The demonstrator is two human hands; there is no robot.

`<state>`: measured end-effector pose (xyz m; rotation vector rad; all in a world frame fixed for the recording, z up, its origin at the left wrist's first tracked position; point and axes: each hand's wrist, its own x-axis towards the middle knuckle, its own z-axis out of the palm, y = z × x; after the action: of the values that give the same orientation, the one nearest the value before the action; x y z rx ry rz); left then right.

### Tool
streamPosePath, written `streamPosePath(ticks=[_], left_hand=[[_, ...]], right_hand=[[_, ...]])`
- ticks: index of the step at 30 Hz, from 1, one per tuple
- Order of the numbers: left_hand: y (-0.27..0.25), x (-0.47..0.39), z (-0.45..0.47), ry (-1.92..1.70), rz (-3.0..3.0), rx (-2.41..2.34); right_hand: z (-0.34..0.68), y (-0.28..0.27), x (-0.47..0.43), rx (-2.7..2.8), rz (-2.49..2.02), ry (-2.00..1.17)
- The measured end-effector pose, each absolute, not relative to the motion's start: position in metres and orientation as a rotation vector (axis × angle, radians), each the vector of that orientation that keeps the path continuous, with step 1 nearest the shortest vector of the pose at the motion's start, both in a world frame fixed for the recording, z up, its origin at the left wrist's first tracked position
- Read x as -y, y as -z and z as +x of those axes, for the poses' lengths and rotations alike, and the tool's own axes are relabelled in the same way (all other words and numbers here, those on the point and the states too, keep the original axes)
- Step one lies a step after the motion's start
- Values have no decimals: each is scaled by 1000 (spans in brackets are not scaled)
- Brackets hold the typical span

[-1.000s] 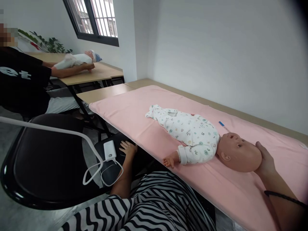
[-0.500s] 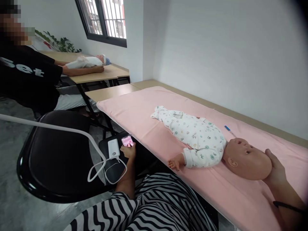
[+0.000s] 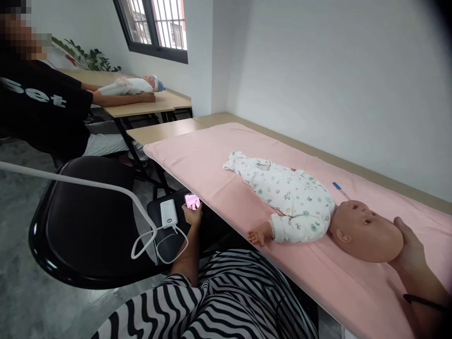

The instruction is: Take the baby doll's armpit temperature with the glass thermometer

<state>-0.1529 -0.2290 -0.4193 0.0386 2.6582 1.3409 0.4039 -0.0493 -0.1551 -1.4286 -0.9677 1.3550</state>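
A baby doll (image 3: 296,195) in a white patterned sleepsuit lies face up on a pink sheet (image 3: 197,155). My right hand (image 3: 411,247) cups the top and back of its head, thumb at the crown and the other fingers hidden beneath. Low beside the table edge, my left hand (image 3: 192,215) grips a phone (image 3: 192,202) with a pink lit screen. Left of that hand, a white power bank (image 3: 168,213) with a white cable rests on a black seat. A thin blue-and-white stick, perhaps a thermometer (image 3: 337,186), lies behind the doll's head.
A black chair (image 3: 92,221) stands at the left, crossed by a thick pale strap or cable (image 3: 88,183). Farther back, another person (image 3: 42,108) sits at a table with a second doll (image 3: 130,86). A wall (image 3: 318,84) runs behind the pink-covered table.
My left hand has moved slightly right with the phone, closer to the table edge. The view has shifted a little. My right hand keeps its place at the doll's head.
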Motion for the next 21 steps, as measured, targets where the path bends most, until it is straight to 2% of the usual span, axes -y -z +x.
streamPosePath(ticks=[7, 15, 21], left_hand=[[412, 230, -160, -1390, 84, -2540], [406, 234, -170, -1614, -13, -2396], [422, 224, -178, -1777, 112, -2159]], right_hand=[[404, 155, 49, 1062, -1465, -1343], [407, 157, 47, 1002, -1399, -1387], [407, 157, 45, 961, -1352, -1363]])
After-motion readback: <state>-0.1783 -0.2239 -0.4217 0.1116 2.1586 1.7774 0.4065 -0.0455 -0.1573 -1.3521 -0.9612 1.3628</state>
